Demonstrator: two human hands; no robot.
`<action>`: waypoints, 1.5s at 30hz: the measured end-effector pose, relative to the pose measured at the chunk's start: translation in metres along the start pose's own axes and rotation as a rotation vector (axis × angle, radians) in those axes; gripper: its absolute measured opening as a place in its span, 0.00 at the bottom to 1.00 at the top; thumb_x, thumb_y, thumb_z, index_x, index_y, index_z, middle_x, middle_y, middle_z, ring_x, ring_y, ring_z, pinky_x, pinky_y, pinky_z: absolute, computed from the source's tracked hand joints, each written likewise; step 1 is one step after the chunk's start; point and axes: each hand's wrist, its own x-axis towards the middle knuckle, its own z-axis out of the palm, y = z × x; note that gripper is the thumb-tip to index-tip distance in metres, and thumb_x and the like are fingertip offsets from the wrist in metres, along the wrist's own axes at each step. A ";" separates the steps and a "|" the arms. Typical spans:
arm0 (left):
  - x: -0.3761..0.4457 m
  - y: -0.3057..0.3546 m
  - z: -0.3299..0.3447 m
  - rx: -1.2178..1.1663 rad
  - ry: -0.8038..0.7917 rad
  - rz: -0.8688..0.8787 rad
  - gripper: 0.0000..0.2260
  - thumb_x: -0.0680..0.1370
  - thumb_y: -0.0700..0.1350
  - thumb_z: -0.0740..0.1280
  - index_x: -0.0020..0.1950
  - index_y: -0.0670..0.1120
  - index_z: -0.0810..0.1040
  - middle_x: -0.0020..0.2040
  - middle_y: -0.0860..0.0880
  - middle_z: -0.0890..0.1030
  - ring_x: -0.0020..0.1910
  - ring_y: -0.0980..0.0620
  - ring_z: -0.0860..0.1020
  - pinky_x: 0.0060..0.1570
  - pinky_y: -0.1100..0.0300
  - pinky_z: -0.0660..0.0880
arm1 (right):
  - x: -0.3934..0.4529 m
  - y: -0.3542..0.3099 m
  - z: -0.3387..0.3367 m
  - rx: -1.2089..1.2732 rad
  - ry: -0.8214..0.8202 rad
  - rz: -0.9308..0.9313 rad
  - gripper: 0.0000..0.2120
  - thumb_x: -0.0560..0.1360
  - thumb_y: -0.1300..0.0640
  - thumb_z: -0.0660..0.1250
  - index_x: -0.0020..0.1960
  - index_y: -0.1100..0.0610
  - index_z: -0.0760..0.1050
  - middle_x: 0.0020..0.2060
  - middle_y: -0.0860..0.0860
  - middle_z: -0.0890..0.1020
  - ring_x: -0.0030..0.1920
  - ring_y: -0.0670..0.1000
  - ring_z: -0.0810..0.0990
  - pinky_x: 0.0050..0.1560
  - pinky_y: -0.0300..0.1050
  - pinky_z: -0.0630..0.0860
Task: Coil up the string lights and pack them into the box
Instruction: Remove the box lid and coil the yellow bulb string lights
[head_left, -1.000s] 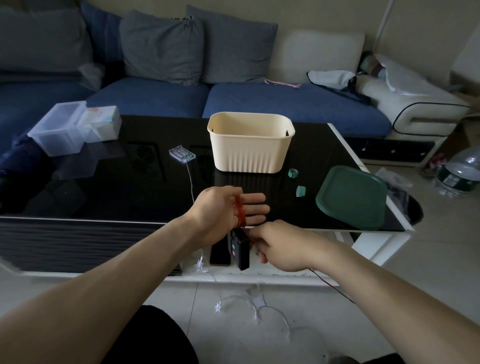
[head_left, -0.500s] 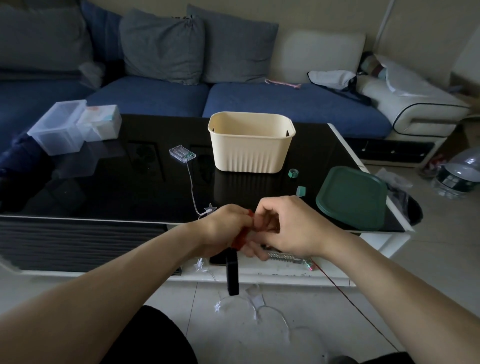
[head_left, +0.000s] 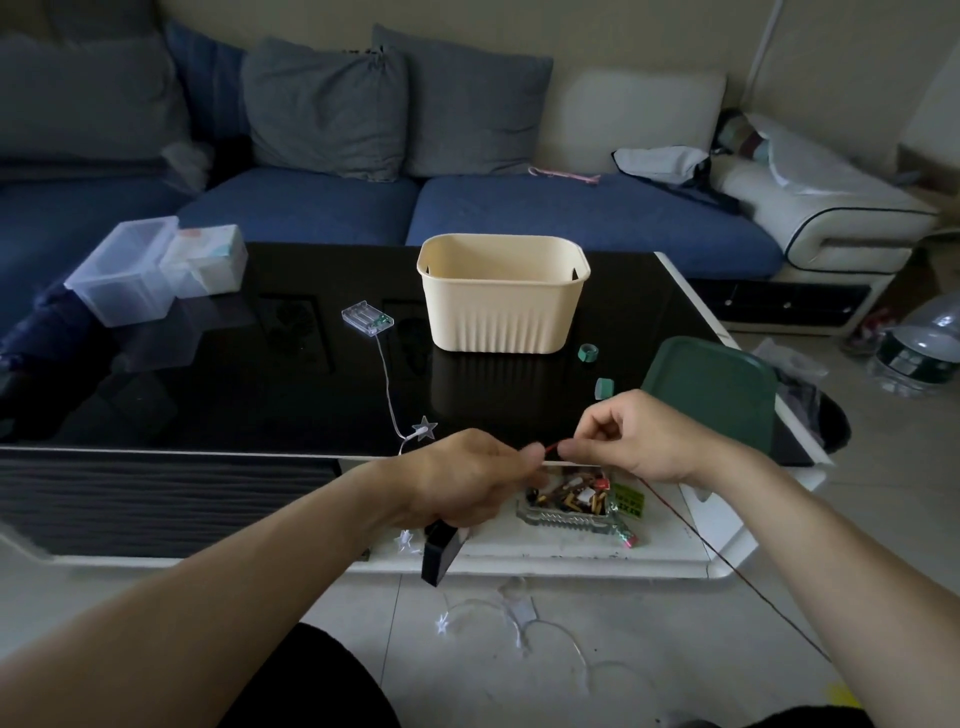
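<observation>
Both hands pinch a thin red string-light wire (head_left: 550, 447): left hand (head_left: 462, 480), with a black box (head_left: 440, 552) hanging beneath, and right hand (head_left: 644, 439). Beyond them stands the open cream ribbed plastic box (head_left: 501, 306). No writing is legible.

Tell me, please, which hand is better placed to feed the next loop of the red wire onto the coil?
The right hand, probably. It pinches the red wire where the loose length trails down to the floor, so it can guide the slack. The left hand grips the coiled end, with the black box hanging below.
</observation>
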 end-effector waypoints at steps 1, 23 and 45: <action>0.001 0.000 0.001 -0.025 0.013 -0.006 0.26 0.81 0.57 0.58 0.65 0.36 0.74 0.29 0.49 0.59 0.24 0.54 0.56 0.22 0.63 0.55 | 0.001 -0.001 0.003 0.013 0.027 -0.010 0.18 0.69 0.40 0.73 0.42 0.56 0.83 0.31 0.51 0.83 0.33 0.48 0.78 0.39 0.46 0.74; 0.011 0.018 -0.015 -0.812 0.442 0.342 0.06 0.83 0.36 0.56 0.50 0.36 0.71 0.36 0.45 0.78 0.25 0.54 0.73 0.26 0.66 0.71 | 0.003 -0.008 0.031 -0.053 0.019 0.033 0.05 0.83 0.56 0.63 0.50 0.54 0.76 0.33 0.51 0.83 0.24 0.47 0.76 0.27 0.42 0.72; 0.011 0.012 0.004 -0.361 -0.312 0.061 0.37 0.80 0.66 0.45 0.63 0.35 0.71 0.45 0.40 0.80 0.20 0.55 0.63 0.25 0.61 0.51 | -0.005 -0.021 0.015 -0.107 0.268 -0.195 0.22 0.55 0.40 0.84 0.32 0.54 0.79 0.28 0.50 0.81 0.27 0.44 0.77 0.29 0.40 0.73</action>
